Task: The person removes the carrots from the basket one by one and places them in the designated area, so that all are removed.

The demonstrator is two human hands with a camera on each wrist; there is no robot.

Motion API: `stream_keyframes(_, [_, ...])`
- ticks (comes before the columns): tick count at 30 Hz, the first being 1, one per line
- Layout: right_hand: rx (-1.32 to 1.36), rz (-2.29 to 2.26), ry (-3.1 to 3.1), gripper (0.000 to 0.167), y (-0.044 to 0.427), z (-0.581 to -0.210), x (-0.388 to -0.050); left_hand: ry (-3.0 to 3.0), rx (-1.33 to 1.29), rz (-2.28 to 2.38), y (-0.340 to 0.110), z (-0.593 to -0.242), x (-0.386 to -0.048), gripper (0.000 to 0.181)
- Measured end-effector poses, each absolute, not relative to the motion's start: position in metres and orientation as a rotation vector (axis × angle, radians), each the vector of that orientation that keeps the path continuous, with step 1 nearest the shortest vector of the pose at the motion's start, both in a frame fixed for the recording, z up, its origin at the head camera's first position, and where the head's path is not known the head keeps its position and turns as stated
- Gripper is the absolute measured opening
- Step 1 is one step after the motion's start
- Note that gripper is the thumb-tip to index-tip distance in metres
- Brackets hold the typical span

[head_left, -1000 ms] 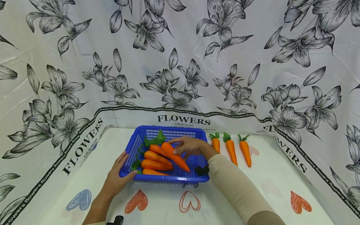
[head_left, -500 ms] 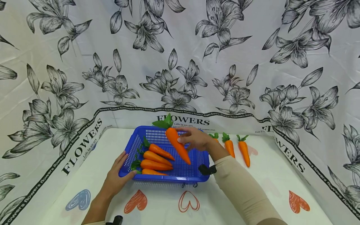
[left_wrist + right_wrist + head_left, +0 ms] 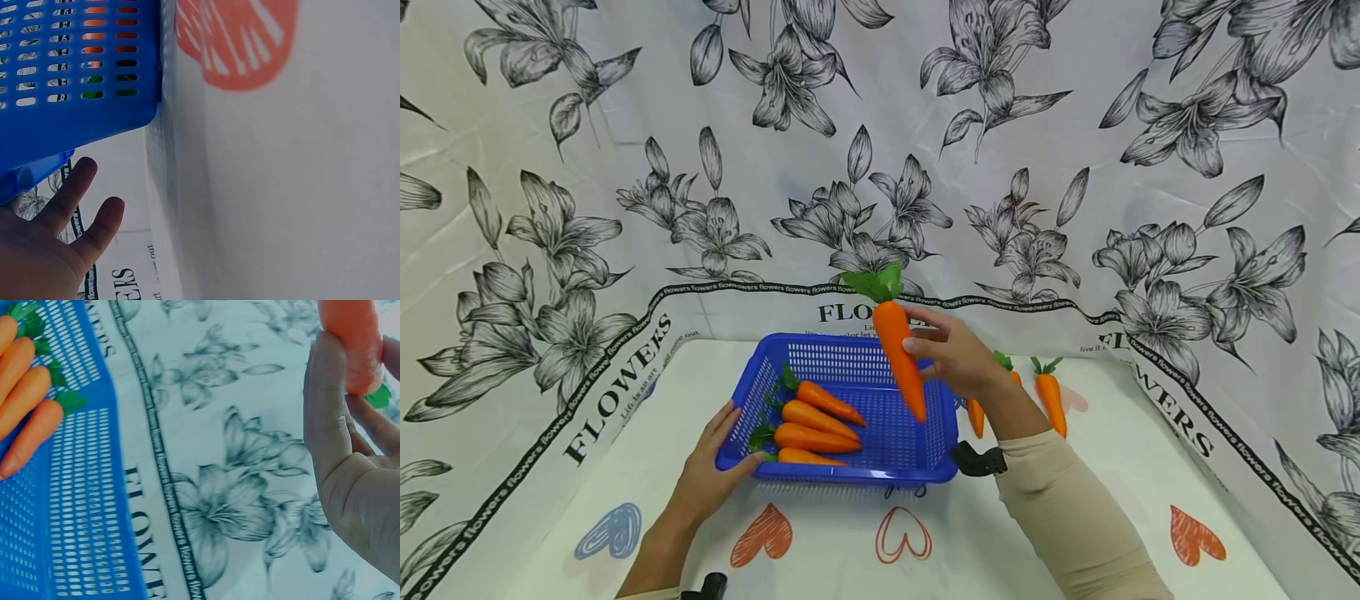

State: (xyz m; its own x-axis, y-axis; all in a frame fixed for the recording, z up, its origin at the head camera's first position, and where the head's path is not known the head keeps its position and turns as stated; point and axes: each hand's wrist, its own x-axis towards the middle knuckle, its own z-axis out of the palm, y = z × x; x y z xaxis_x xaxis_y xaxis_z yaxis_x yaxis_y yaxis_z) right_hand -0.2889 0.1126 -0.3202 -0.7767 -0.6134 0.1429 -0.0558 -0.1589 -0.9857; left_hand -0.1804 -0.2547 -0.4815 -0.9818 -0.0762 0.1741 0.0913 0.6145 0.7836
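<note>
In the head view my right hand [image 3: 958,354] pinches an orange carrot [image 3: 898,358] with green leaves, between thumb and fingers. The carrot hangs tilted above the right part of a blue perforated basket [image 3: 842,473], leaves up and tip down. My left hand [image 3: 707,475] holds the basket's near left corner, thumb over the rim and fingers along the outer side. Two of its fingers stretch out straight beneath the rim in the left wrist view. Several carrots [image 3: 816,419] lie side by side in the basket's left half, leaves to the left.
On the white table, right of the basket, lie more carrots [image 3: 1051,404], partly hidden by my right hand and forearm. Printed hearts [image 3: 762,535] mark the tablecloth. A flower-patterned cloth [image 3: 880,208] rises behind the table. Each wrist wears a black strap mount [image 3: 979,458].
My right hand has lifted the carrot off the row in the basket and carried it up and to the right. My left hand has stayed at the basket's corner.
</note>
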Motion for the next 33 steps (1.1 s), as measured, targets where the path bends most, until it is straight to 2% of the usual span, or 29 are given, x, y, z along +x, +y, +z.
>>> stream_keyframes(20, [-0.761,-2.12,1.931,0.061,0.163,-0.307,-0.261,-2.652,-0.009,-1.303,-0.254,-0.481,-0.18,0.084])
stream_keyframes(33, [-0.753,-2.135,2.057,0.059,0.198,-0.301,-0.257,-2.649,-0.015,-1.308,-0.254,-0.479,-0.18,0.084])
